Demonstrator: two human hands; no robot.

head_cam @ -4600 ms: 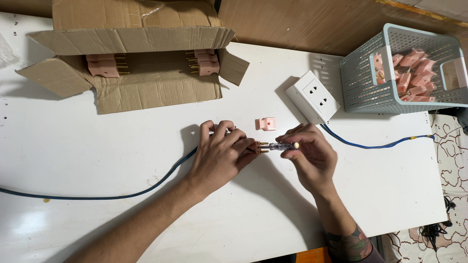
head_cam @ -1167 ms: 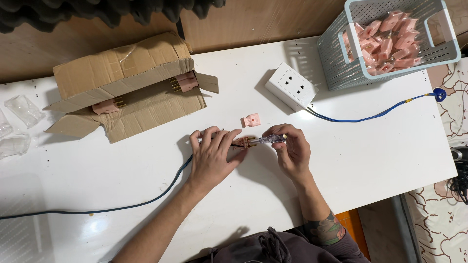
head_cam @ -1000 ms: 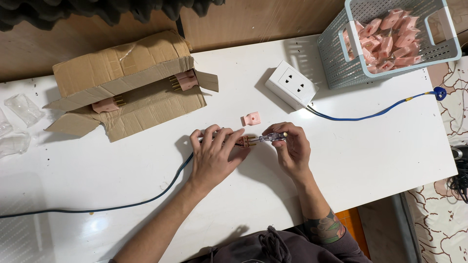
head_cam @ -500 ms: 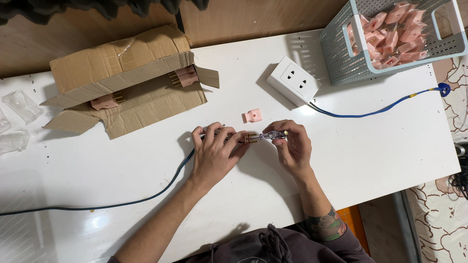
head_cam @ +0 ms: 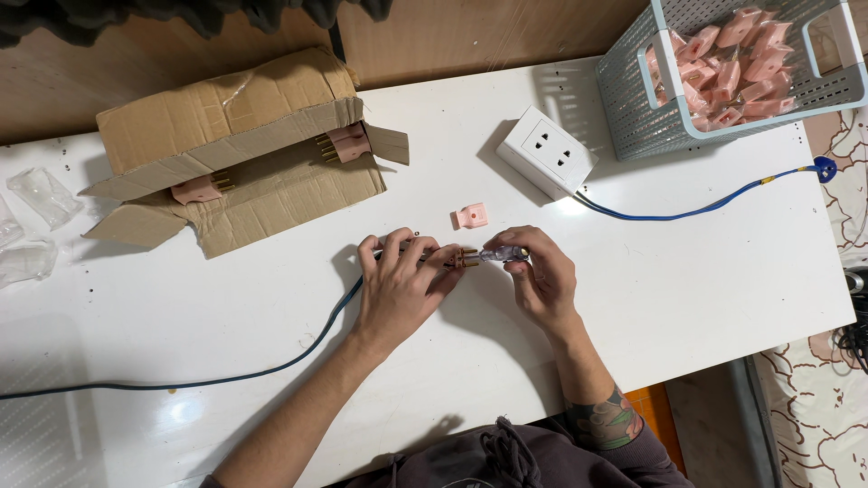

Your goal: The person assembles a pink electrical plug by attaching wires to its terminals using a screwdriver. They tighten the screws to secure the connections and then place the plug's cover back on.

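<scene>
Pink plug (head_cam: 459,258) sits pinched in the left hand (head_cam: 398,285) over the bench (head_cam: 678,289); right hand (head_cam: 541,280) fingers grip a screwdriver (head_cam: 503,256). A slipping tip could jab a finger.

A brown corrugated cardboard box (head_cam: 237,149) is lying open on its side at ten o'clock on the white counter (head_cam: 705,280), its flaps spreading outward. Crumpled clear plastic wrappers (head_cam: 32,221) are sitting at nine o'clock by the counter's edge. No labels, signs or screens are showing.
</scene>
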